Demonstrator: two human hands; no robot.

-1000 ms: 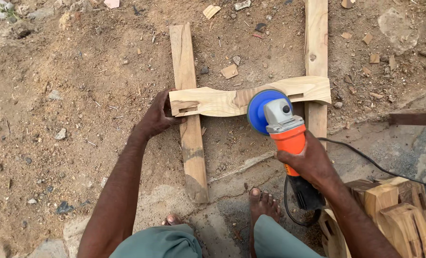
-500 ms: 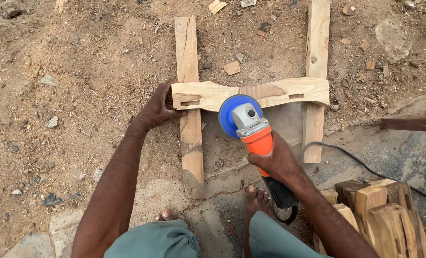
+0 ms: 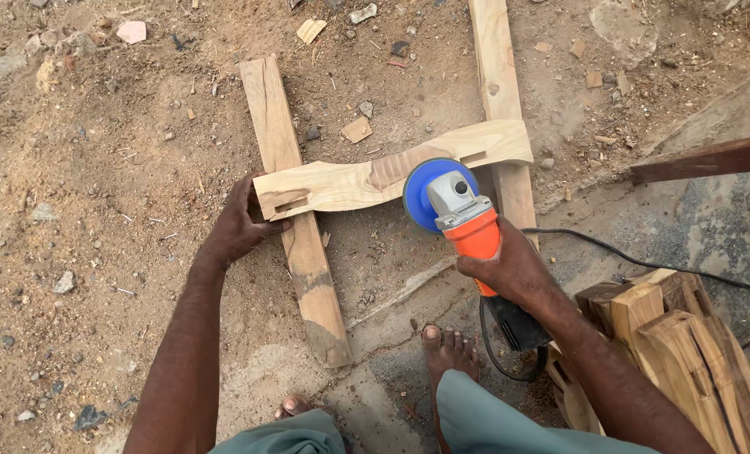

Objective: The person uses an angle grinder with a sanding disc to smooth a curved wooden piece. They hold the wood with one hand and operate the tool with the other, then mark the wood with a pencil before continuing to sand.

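Grinder (image 3: 463, 220), clamped in the right hand (image 3: 514, 269), has shifted right along the curved workpiece (image 3: 367, 181), which the left hand (image 3: 236, 227) grips across two planks (image 3: 295, 210). Wood blocks (image 3: 686, 336) lie right.

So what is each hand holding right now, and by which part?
The right hand grips the angle grinder around its orange body, behind the blue disc. The left hand steadies the curved wooden piece at its left end, by the notch.
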